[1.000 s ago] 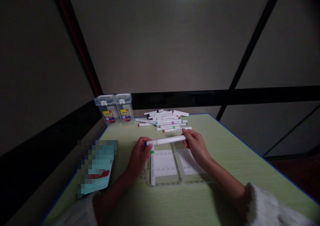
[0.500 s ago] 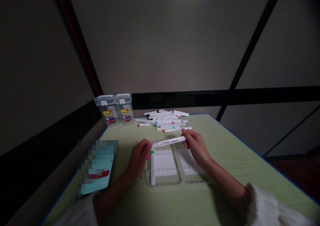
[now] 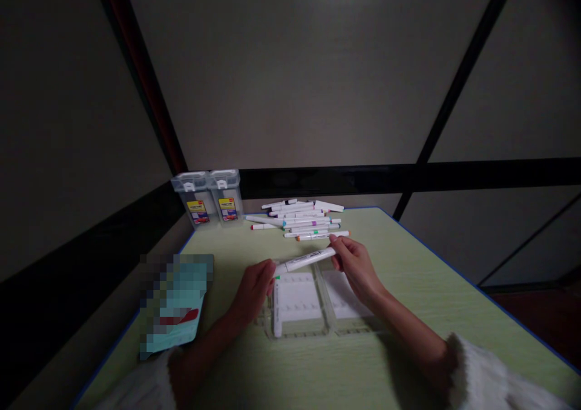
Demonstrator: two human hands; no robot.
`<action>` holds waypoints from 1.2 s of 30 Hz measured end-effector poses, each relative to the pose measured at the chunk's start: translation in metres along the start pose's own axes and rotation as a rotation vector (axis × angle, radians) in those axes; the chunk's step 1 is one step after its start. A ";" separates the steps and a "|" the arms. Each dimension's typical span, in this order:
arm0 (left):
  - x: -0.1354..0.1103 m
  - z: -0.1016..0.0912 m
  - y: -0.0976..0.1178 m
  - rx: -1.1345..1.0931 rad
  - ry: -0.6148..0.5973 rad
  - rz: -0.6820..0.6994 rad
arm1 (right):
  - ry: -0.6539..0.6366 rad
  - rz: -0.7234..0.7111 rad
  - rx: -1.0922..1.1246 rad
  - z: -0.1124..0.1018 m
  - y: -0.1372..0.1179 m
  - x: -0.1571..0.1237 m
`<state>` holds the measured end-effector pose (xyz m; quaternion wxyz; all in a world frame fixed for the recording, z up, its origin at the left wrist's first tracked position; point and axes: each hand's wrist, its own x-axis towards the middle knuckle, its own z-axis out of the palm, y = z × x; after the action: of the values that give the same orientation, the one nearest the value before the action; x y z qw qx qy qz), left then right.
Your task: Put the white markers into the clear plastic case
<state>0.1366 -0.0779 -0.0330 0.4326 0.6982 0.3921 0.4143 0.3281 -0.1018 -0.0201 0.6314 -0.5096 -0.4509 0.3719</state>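
A white marker [image 3: 310, 258] is held between my two hands, slightly tilted with its right end higher. My left hand [image 3: 254, 286] is closed on its left end, and my right hand [image 3: 356, 264] pinches its right end. Below it on the table lies an opened clear plastic case [image 3: 297, 335] with white inserts in both halves. One white marker with a green band [image 3: 278, 313] lies lengthwise along the left side of the case. My right forearm covers part of the right half.
Several white markers with coloured bands [image 3: 304, 221] lie in a pile at the back of the green table [image 3: 422, 295]. Two clear lidded boxes [image 3: 229, 201] stand at the back left. A teal flat object [image 3: 181, 301], partly blurred, lies at the left edge.
The held marker has turned a little, its left end dipping, and its printed side looks different. My left hand has shifted slightly over the green band of the marker in the case.
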 end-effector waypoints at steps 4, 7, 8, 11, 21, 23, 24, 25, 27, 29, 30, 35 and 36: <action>-0.001 0.001 0.002 0.012 0.001 -0.005 | -0.003 0.002 -0.004 0.001 -0.001 0.000; -0.001 0.001 0.000 0.025 0.005 -0.003 | -0.002 -0.004 -0.012 0.001 0.000 0.000; -0.001 0.001 -0.001 0.019 0.005 -0.004 | 0.000 -0.004 -0.013 0.001 0.000 0.000; 0.000 0.001 -0.003 -0.001 0.005 -0.009 | 0.002 -0.002 -0.008 0.001 -0.001 0.000; 0.000 0.002 0.005 0.001 0.021 -0.027 | 0.001 0.001 -0.007 0.001 0.000 0.001; 0.000 0.002 0.005 -0.001 0.030 -0.040 | 0.000 0.001 -0.011 0.001 0.001 0.001; 0.000 0.002 0.005 -0.004 0.033 -0.046 | -0.002 -0.001 -0.012 0.001 0.001 0.001; 0.000 0.003 0.004 -0.009 0.034 -0.050 | -0.003 -0.004 -0.011 0.001 0.001 0.001; 0.000 0.003 0.003 -0.021 0.037 -0.052 | -0.005 -0.007 -0.009 0.001 0.002 0.001; 0.000 0.003 0.002 -0.031 0.039 -0.054 | -0.007 -0.005 -0.006 0.002 0.002 0.001; 0.000 0.003 0.003 -0.035 0.042 -0.057 | -0.009 -0.004 -0.004 0.002 0.002 0.001; -0.001 0.002 0.005 -0.004 0.034 -0.052 | -0.012 0.005 0.004 0.001 0.001 0.000; -0.001 0.001 0.005 0.008 0.026 -0.046 | -0.009 0.005 0.006 0.001 0.001 0.000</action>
<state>0.1385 -0.0809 -0.0287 0.4340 0.6853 0.4154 0.4115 0.3272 -0.1013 -0.0209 0.6297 -0.5074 -0.4514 0.3773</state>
